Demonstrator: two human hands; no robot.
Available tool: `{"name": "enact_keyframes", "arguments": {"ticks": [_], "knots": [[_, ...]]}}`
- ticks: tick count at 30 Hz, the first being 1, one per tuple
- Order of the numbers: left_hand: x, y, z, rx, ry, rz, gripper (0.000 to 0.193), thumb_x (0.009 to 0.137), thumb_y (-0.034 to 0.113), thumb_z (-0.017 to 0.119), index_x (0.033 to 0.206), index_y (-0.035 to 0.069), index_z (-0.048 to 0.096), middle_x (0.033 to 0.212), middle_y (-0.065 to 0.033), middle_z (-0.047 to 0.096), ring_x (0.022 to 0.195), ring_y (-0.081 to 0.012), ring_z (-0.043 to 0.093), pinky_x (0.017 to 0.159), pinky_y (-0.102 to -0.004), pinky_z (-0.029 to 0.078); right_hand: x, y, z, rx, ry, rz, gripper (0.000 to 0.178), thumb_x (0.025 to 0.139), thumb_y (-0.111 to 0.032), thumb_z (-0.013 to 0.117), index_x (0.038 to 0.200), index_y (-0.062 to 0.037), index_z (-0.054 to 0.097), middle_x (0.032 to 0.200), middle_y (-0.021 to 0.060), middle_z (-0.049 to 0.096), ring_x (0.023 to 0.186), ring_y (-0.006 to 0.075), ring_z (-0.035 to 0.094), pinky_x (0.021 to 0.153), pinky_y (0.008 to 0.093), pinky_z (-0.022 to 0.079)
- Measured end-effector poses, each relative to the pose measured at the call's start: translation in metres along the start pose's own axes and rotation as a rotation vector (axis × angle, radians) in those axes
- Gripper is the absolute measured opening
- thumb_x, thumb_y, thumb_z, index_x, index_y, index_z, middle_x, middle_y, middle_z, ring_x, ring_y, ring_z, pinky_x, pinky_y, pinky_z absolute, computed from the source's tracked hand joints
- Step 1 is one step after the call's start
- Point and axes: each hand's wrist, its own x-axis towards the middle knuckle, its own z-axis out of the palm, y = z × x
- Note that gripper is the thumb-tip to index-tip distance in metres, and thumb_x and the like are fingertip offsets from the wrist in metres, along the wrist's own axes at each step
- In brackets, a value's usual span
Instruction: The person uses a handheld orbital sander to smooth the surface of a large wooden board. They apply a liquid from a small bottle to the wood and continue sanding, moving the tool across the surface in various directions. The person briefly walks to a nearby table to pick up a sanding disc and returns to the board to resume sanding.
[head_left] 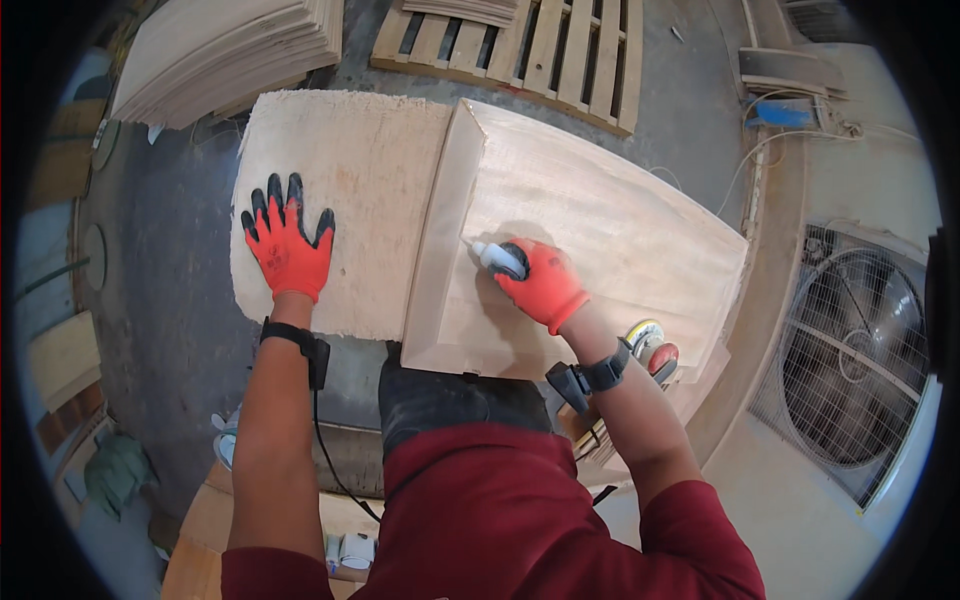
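Note:
My left hand point(290, 245), in a red glove with black fingertips, lies flat with fingers spread on a rough-edged wooden sheet point(370, 180). My right hand point(543, 282), gloved the same way, is wrapped round a small white squeeze bottle point(497, 258). The bottle's thin nozzle points left, close to the left edge of a pale wooden panel point(610, 220). That panel sits to the right of the sheet and has a raised, slanted side facing it. Whether the nozzle touches the wood, I cannot tell.
A sander point(655, 350) with a round pad rests by the panel's lower right. Stacked wooden sheets point(230, 60) stand at the far left, and a slatted pallet point(540, 50) lies beyond the panel. A large caged fan point(850, 350) is on the right.

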Motion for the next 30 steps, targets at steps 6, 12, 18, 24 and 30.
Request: {"name": "enact_keyframes", "arguments": {"ticks": [6,12,18,24,30], "knots": [[0.0,-0.002,0.005,-0.024,0.054,0.018,0.077,0.09,0.048,0.066,0.156,0.019,0.041,0.166,-0.0064,0.031,0.154,-0.0326,0.023,0.125,-0.0525,0.01,-0.015,-0.001,0.011,0.009,-0.075,0.008,0.028,0.086,-0.026,0.072,0.104,-0.0056,0.066,0.101,0.0176,0.069,0.096,0.0402,0.065,0.084,0.0473,0.052],[-0.001,0.0,0.003,-0.004,0.056,0.026,0.069,0.093,0.046,0.064,0.151,0.014,0.046,0.166,-0.0065,0.03,0.154,-0.032,0.023,0.125,-0.052,0.011,-0.03,0.004,0.023,0.009,-0.098,0.004,0.028,0.086,-0.027,0.072,0.104,-0.0066,0.066,0.101,0.0173,0.069,0.096,0.0399,0.065,0.084,0.0472,0.052],[0.0,-0.002,0.007,-0.002,0.086,0.035,0.072,0.093,0.049,0.062,0.155,0.02,0.042,0.167,-0.0051,0.03,0.154,-0.0315,0.023,0.125,-0.0524,0.011,-0.048,0.002,0.033,0.069,-0.129,0.024,0.028,0.086,-0.028,0.071,0.106,-0.0083,0.067,0.102,0.0162,0.069,0.096,0.0388,0.066,0.084,0.0467,0.052],[-0.002,0.0,0.008,0.02,0.103,0.047,0.072,0.095,0.05,0.059,0.158,0.022,0.04,0.167,-0.0049,0.029,0.154,-0.0311,0.023,0.125,-0.0512,0.012,-0.069,0.002,0.05,0.072,-0.115,0.056,0.027,0.086,-0.028,0.071,0.105,-0.0083,0.066,0.102,0.0166,0.069,0.097,0.0391,0.066,0.085,0.0474,0.052],[-0.001,-0.004,0.014,0.072,0.09,0.047,0.073,0.095,0.054,0.058,0.159,0.023,0.038,0.168,-0.0049,0.028,0.154,-0.0311,0.023,0.125,-0.0518,0.011,-0.094,-0.005,0.066,0.083,-0.109,0.104,0.029,0.085,-0.027,0.072,0.106,-0.0083,0.065,0.104,0.0174,0.069,0.099,0.0396,0.066,0.085,0.0475,0.052]]}}
